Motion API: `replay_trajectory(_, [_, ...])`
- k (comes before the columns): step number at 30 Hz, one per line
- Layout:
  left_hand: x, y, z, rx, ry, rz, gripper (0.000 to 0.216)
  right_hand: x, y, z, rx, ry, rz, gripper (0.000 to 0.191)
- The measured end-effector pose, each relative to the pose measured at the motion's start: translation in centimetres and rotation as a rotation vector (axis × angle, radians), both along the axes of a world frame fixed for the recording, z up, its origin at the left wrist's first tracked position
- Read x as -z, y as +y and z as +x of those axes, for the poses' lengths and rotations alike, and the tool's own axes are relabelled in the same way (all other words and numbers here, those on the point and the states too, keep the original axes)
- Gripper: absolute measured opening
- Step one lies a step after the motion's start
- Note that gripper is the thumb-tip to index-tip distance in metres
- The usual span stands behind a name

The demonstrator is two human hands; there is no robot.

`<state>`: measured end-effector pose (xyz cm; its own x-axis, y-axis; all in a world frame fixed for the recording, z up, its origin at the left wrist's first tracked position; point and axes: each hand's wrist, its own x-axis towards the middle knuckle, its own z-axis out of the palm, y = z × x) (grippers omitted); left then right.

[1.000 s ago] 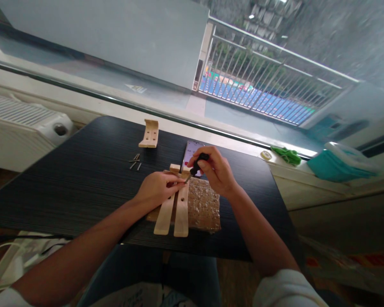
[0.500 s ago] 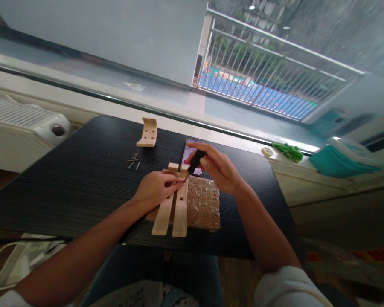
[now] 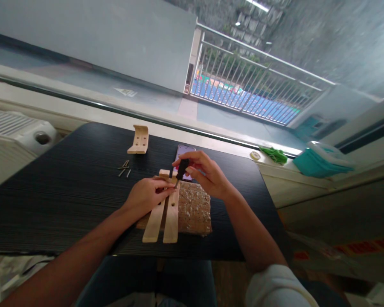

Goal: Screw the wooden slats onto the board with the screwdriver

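My right hand (image 3: pixel 208 175) pinches a small black-handled screwdriver (image 3: pixel 181 169), its tip down on the top end of two light wooden slats (image 3: pixel 164 217). The slats lie side by side on a brown bubble-wrapped parcel (image 3: pixel 193 209) on the black table (image 3: pixel 67 196). My left hand (image 3: pixel 145 197) rests closed on the slats' upper end, fingertips pinched right at the screwdriver tip. What those fingertips grip is too small to make out.
A curved wooden piece with holes (image 3: pixel 138 140) and several loose screws (image 3: pixel 124 168) lie at the table's far left-centre. A phone (image 3: pixel 185 155) lies behind the screwdriver. A radiator (image 3: pixel 16 132) stands left; a green cloth (image 3: pixel 273 154) and teal box (image 3: pixel 323 161) sit on the sill.
My right hand has turned the screwdriver handle between its fingers, the handle now more upright. The left hand has stayed on the slats. The view has shifted slightly to the right.
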<state>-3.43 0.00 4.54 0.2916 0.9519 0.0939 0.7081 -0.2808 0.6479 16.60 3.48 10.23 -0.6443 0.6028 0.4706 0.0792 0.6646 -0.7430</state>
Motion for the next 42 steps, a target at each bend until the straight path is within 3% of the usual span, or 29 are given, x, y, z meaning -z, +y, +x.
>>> replay_trajectory(9, [-0.4,0.0,0.1,-0.003,0.001,0.012,0.032,-0.4,0.0,-0.2,-0.055,0.052,0.002,0.027])
replay_trajectory(42, [0.1,0.1,-0.1,0.013,-0.012,-0.002,0.031,0.4,-0.1,-0.8,0.201,0.012,0.128,0.028])
